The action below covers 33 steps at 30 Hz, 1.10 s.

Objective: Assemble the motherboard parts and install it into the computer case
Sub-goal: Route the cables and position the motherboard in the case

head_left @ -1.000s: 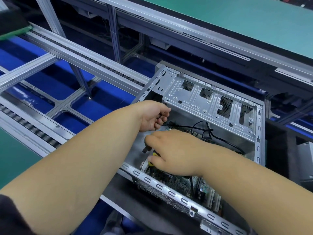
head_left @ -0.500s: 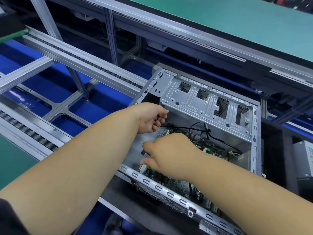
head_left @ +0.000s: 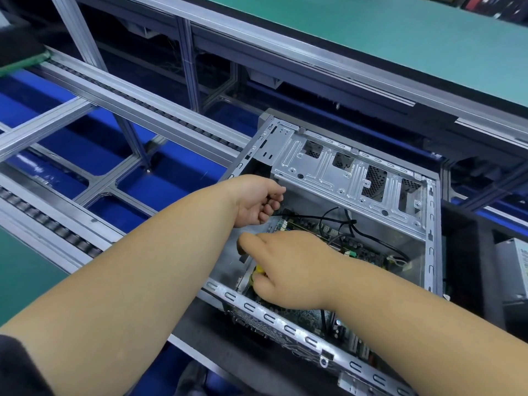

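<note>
Grey conveyor rails over blue floor, left of and behind an open computer case lying on its side on a dark mat, green benchtop beyond. Inside the case, motherboard flat on the bottom panel, directly beneath the right hand, which grips a yellow-handled tool. Left hand farther into the case, fingers curled around a black cable.

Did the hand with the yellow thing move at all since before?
Barely. The right hand holding the yellow tool stays low by the computer case front rail, over the motherboard. The picture shifts mainly because the head camera moved.
</note>
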Tool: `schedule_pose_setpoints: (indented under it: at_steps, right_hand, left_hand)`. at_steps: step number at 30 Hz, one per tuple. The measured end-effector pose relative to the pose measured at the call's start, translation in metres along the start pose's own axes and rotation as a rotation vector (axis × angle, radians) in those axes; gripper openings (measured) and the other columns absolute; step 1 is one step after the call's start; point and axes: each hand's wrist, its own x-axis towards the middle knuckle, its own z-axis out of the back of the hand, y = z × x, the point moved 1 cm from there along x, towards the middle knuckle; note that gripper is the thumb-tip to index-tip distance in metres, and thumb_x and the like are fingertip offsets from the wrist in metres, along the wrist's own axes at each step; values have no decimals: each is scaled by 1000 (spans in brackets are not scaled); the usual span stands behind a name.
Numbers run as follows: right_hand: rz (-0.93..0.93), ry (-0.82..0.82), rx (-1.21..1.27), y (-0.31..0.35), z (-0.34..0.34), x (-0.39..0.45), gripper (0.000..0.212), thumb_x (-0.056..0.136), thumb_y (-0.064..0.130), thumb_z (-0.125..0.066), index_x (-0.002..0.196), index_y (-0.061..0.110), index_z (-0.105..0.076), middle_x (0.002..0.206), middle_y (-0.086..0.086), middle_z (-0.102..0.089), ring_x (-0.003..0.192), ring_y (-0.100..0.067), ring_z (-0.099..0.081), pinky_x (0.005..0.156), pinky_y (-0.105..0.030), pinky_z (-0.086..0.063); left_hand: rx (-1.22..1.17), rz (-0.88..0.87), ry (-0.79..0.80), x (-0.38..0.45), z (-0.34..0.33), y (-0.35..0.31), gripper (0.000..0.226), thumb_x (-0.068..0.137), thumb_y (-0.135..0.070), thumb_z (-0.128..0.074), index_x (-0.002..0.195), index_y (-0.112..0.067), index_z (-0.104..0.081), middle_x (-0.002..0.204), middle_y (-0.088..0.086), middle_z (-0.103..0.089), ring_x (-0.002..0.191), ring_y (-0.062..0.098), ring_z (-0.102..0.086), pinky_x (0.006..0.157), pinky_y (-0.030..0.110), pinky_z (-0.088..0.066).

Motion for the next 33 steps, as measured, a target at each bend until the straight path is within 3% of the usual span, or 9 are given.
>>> schedule_pose_setpoints:
  at_steps: [2,5,8,11,16,20,26,30,33]
  right_hand:
    - [4,21,-39,-1,0,2,24,96,33,-45,112,14,-42,67,7,-30,64,-27,-41,56,-35,-37]
    - [-40,3,-127,3,-2,2,33,102,47,-36,107,16,-48,62,6,-29,54,-23,-34,50,-32,-25]
    - [-48,-21,-62,7,-2,2,29,100,42,-37,107,16,-51,78,3,-46,73,-26,-50,59,-35,-38]
    - [19,-20,16,9,-1,3,26,95,29,-44,115,13,-49,103,-3,-52,89,-27,-51,75,-40,-45]
    - [-50,-38,-85,8,-6,2,37,102,50,-33,114,18,-46,96,-1,-61,84,-30,-58,62,-35,-40]
    - [-39,-13,44,6,-1,-1,25,94,29,-46,115,16,-44,104,-2,-56,84,-25,-49,70,-39,-46]
    - [-73,-25,-113,7,-4,0,36,102,50,-35,113,18,-46,80,2,-52,71,-27,-47,57,-34,-31]
    - [-36,-34,13,5,-2,-1,22,96,31,-47,108,16,-38,89,2,-47,77,-26,-46,61,-36,-37]
    - [-28,-37,-44,6,-6,0,31,100,43,-45,118,17,-40,87,1,-53,77,-30,-54,60,-36,-43]
  left_hand:
    - [-1,2,4,1,0,0,29,99,-25,-49,72,-15,-49,64,-3,-43,51,7,-31,50,17,-27]
    - [-4,5,6,1,0,-1,29,99,-25,-49,71,-15,-49,64,-2,-42,52,7,-31,51,17,-27]
    - [3,9,7,2,1,0,29,98,-26,-49,71,-15,-49,63,-3,-43,50,6,-31,48,17,-28]
    - [11,11,5,2,1,0,29,98,-27,-49,71,-16,-49,62,-4,-44,48,6,-32,46,16,-29]
    - [8,18,11,2,0,-1,30,98,-27,-49,70,-16,-48,60,-5,-43,46,5,-31,45,16,-28]
    - [19,13,4,1,0,0,30,99,-27,-49,70,-17,-49,61,-5,-43,47,6,-32,45,15,-29]
    - [15,16,9,1,-1,0,30,99,-26,-48,70,-16,-48,61,-4,-43,49,6,-31,49,16,-27]
    - [26,13,0,1,0,0,29,98,-27,-49,71,-16,-49,62,-4,-44,50,6,-32,49,17,-29]
    - [22,17,-1,0,0,0,29,99,-26,-49,71,-16,-49,63,-4,-43,49,6,-32,48,16,-28]
